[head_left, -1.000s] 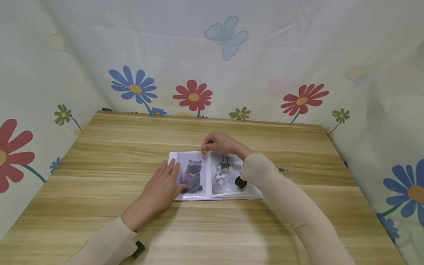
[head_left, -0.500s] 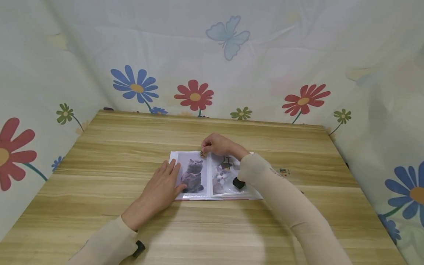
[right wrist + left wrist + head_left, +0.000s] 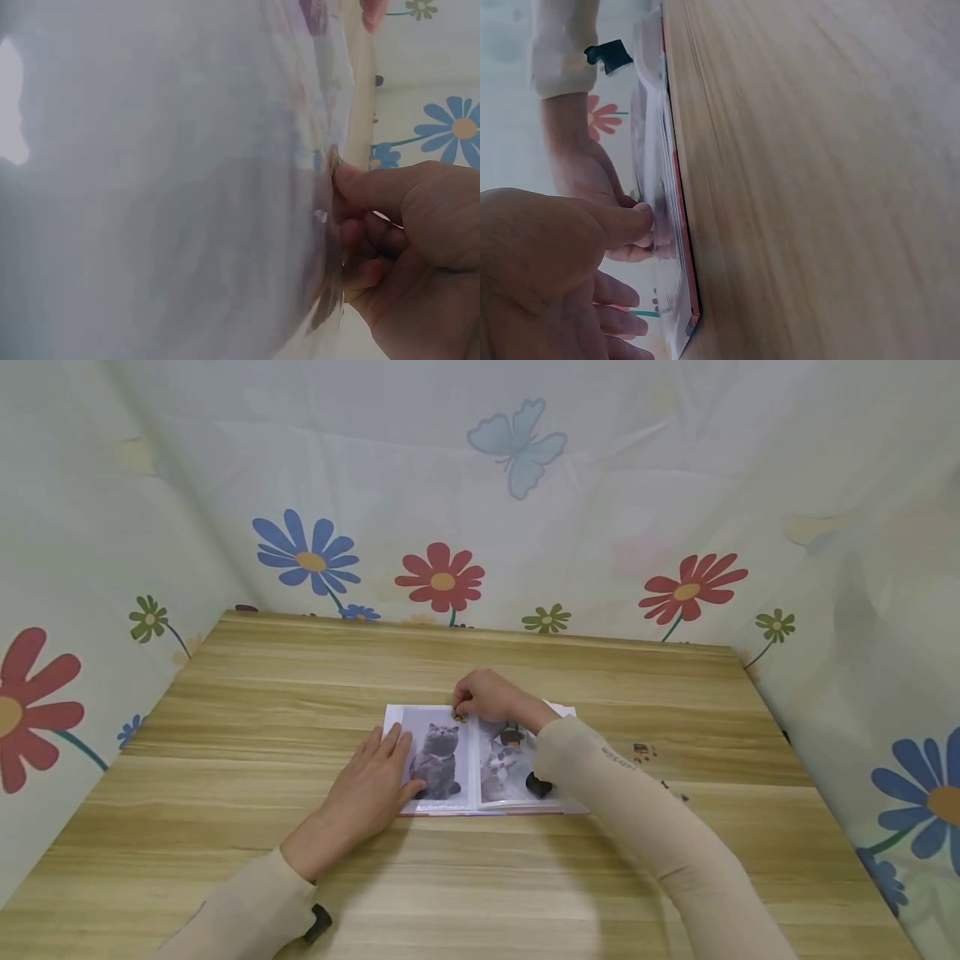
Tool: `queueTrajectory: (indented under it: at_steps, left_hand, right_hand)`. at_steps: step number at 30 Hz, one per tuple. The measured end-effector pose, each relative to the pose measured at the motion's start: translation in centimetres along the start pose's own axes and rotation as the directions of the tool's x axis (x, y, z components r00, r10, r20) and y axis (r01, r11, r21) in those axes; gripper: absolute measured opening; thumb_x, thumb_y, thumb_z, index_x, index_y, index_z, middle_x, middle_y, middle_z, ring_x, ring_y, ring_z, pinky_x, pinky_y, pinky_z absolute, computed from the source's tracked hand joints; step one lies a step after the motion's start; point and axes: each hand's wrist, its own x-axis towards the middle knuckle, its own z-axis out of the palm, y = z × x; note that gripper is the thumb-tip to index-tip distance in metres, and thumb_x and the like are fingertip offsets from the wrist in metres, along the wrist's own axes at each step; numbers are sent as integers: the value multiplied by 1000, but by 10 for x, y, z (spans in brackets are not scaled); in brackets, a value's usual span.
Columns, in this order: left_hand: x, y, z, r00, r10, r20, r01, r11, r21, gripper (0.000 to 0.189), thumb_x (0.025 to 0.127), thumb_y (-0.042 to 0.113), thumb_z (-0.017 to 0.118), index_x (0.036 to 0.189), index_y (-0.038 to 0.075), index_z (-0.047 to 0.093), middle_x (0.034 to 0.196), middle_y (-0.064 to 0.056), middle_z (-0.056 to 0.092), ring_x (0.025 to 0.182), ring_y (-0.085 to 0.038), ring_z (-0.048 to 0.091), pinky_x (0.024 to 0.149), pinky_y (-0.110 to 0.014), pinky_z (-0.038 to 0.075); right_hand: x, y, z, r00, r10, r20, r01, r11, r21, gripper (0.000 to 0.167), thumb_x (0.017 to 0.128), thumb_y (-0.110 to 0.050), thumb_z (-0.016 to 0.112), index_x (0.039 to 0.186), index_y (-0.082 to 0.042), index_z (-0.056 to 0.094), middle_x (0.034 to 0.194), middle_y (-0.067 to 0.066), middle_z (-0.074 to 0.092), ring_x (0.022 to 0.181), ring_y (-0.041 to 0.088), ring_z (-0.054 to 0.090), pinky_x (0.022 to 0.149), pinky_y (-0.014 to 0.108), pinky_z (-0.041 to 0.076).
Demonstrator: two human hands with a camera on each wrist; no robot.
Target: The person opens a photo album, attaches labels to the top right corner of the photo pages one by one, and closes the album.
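Observation:
A photo album (image 3: 392,718) lies spread on the wooden table, a grey cat photo (image 3: 435,764) on its left page and another cat photo (image 3: 497,772) on its right. My left hand (image 3: 372,781) rests with straight fingers on the left page's outer edge. Thumb and fingers of my right hand (image 3: 486,695) pinch a small yellow-brown patterned piece (image 3: 458,716) at the left page's top corner, beside the fold. Its exact kind is too small to tell. In the right wrist view, the right hand (image 3: 420,240) is partly behind a raised clear plastic sleeve (image 3: 187,187).
Several tiny coloured pieces (image 3: 641,749) lie on the table (image 3: 480,893) right of the album, near my right sleeve (image 3: 622,785). A curtain (image 3: 360,460) printed with flowers surrounds the table's back and sides.
My right hand has lowered a little toward the left page's top corner with the small patterned piece. More of the tiny pieces on the right now show past the sleeve. The left hand stays put.

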Motion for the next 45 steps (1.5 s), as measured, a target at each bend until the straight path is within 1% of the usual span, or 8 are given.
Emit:
queueTrajectory:
  at_steps: [8, 20, 27, 30, 33, 36, 41, 45]
  left_hand:
    - [3, 3, 2, 999, 43, -3, -43, 999, 15, 73, 97, 30, 74, 144, -17, 45, 150, -39, 41, 143, -56, 35, 120, -59, 27]
    - [5, 2, 2, 995, 54, 84, -52, 998, -29, 68, 99, 27, 70, 144, -18, 45, 153, -39, 37, 142, -57, 35, 118, -58, 31]
    - [6, 4, -1, 991, 67, 114, -64, 997, -30, 64, 101, 25, 68, 143, -18, 47, 153, -40, 37, 142, -58, 34, 117, -58, 32]
    - [6, 4, -3, 990, 81, 112, -78, 997, -26, 63, 100, 24, 69, 141, -18, 47, 152, -41, 37, 141, -58, 35, 117, -58, 33]
    - [7, 5, -3, 990, 89, 108, -87, 996, -25, 63, 100, 24, 69, 141, -18, 48, 152, -40, 37, 141, -58, 35, 117, -58, 33]
    - [8, 4, -3, 990, 93, 109, -90, 995, -32, 65, 99, 24, 70, 142, -18, 46, 153, -40, 36, 142, -58, 34, 116, -58, 33]
    - [9, 4, -5, 985, 103, 142, -97, 994, -47, 67, 99, 23, 70, 144, -19, 43, 155, -40, 34, 143, -57, 32, 117, -58, 32]
    - [12, 3, -7, 979, 105, 173, -96, 994, -59, 65, 101, 23, 68, 143, -20, 44, 155, -40, 34, 143, -58, 31, 118, -58, 30]
  right_hand:
    - [0, -5, 6, 999, 41, -18, -43, 996, -77, 8, 99, -12, 71, 93, -11, 77, 88, -1, 71, 80, 15, 59, 78, 29, 49]
    - [4, -13, 3, 995, 91, -36, -94, 993, -75, 13, 98, -11, 71, 86, -7, 75, 86, 3, 71, 75, 15, 57, 69, 27, 47]
    - [5, -15, 1, 992, 110, -59, -114, 990, -85, 16, 100, -9, 67, 87, -5, 75, 85, 3, 69, 76, 15, 56, 72, 27, 47]
    - [-1, -19, -5, 994, 84, -71, -90, 993, -75, 17, 103, -7, 61, 98, -2, 77, 95, 8, 73, 85, 18, 62, 81, 30, 51]
    - [-12, -26, -11, 997, 47, -68, -53, 994, -91, 22, 105, -6, 57, 117, 0, 75, 116, 13, 74, 105, 24, 68, 97, 36, 53]
    - [-27, -33, -9, 999, 7, -32, -12, 985, -171, 30, 107, -8, 54, 131, 1, 68, 130, 15, 69, 122, 27, 64, 105, 41, 50]
    - [-54, -44, 8, 997, 45, 64, -16, 917, -398, 41, 110, -19, 48, 148, -6, 55, 152, 10, 54, 141, 30, 49, 110, 56, 43]
    - [-58, -47, 17, 984, 127, 121, -55, 877, -477, 48, 112, -23, 40, 158, -11, 43, 164, 5, 37, 152, 30, 33, 116, 61, 33]
